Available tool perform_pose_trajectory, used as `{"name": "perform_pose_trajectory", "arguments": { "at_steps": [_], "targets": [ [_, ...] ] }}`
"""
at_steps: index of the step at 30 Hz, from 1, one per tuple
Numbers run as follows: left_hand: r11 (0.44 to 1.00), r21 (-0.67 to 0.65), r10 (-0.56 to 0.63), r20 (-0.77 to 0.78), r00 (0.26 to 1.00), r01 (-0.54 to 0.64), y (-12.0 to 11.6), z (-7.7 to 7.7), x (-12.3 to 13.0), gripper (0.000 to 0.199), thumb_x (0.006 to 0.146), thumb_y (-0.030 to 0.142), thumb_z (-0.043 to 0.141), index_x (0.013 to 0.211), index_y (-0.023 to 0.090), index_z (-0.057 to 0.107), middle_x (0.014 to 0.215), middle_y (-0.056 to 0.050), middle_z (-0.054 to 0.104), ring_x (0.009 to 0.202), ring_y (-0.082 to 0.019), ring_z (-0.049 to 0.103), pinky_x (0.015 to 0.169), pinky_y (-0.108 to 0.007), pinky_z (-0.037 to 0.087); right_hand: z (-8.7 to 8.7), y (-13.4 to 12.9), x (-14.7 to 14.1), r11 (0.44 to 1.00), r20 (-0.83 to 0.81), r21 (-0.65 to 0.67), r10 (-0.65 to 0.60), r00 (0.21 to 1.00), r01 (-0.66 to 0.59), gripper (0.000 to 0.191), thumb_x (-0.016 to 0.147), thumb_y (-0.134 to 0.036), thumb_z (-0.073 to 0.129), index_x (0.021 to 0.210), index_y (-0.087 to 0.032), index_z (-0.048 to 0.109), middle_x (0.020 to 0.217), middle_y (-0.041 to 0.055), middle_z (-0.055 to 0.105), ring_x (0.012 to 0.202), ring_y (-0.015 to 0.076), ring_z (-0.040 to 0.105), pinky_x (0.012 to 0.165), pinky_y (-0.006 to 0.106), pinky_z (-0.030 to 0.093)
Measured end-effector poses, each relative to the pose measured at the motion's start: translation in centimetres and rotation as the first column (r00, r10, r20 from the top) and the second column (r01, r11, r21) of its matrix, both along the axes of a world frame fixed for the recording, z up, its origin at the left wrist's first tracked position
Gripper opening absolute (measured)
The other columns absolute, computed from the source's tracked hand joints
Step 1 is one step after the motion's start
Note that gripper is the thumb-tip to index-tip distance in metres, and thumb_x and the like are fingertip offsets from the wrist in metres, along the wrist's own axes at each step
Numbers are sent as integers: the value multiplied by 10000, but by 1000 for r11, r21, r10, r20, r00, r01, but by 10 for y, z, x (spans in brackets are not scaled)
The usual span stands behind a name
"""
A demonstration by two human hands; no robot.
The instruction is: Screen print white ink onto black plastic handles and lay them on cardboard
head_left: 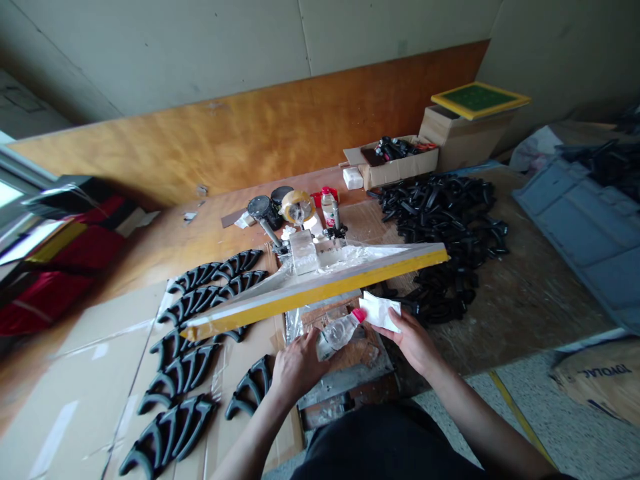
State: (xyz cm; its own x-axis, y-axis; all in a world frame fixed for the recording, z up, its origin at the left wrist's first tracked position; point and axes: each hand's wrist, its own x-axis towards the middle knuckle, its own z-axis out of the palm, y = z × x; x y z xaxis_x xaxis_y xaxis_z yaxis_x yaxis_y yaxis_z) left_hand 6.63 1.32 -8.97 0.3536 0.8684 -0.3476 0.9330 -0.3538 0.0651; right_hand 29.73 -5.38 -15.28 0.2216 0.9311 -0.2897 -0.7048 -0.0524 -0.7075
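My left hand [299,367] is wrapped round a clear plastic bottle [340,335] with a red cap, tilted so the cap points up and right. In my right hand [411,343] is a folded white cloth or tissue [380,311], close to the bottle's cap; whether they touch I cannot tell. Just beyond both hands a screen-printing frame [320,293] with a yellow front edge sits slanted over the work stand. Curved black plastic parts [177,433] lie in rows on cardboard to the left.
A heap of black parts [435,213] covers the table at the right. Behind the frame stand a second red-capped bottle [329,208], dark cans [263,210] and a tape roll [298,205]. Further back is an open carton [400,167]. A grey-blue crate [580,233] stands far right.
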Motion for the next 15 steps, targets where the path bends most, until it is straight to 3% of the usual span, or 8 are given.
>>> {"name": "perform_pose_trajectory", "arguments": {
  "at_steps": [6, 11, 13, 15],
  "targets": [
    [1000, 27, 15, 55, 998, -16, 3, -11, -11, 456, 719, 390, 605, 1156, 278, 541, 1057, -103, 695, 963, -321, 659, 731, -353, 465, 1, 7, -5, 1000, 5, -8, 26, 1000, -26, 346, 782, -441, 714, 1055, -229, 705, 1195, 56, 678, 1210, 286, 556, 1011, 496, 444],
    [993, -64, 111, 189, 976, -101, 1, -13, -23, 521, 672, 388, 660, 1167, 263, 560, 1038, -86, 707, 951, -312, 665, 759, -354, 474, 4, 15, -10, 996, -90, -30, 79, 993, -82, 355, 789, -426, 711, 1072, -213, 694, 1211, 76, 669, 1202, 293, 564, 1003, 492, 453],
    [970, -190, 211, 346, 914, -152, 0, -12, -31, 547, 654, 374, 686, 1171, 245, 565, 978, -62, 720, 922, -292, 669, 773, -345, 485, 6, 17, -11, 993, -162, -55, 97, 982, -107, 347, 803, -413, 699, 1090, -218, 687, 1195, 73, 677, 1172, 286, 588, 983, 478, 476],
    [926, -311, 355, 526, 773, -214, -2, -12, -41, 552, 635, 342, 704, 1160, 228, 579, 932, -35, 729, 881, -259, 672, 784, -324, 503, 6, 19, -12, 990, -209, -88, 92, 973, -113, 319, 811, -388, 695, 1094, -240, 682, 1175, 56, 689, 1142, 274, 609, 947, 465, 506]
  ]
}}
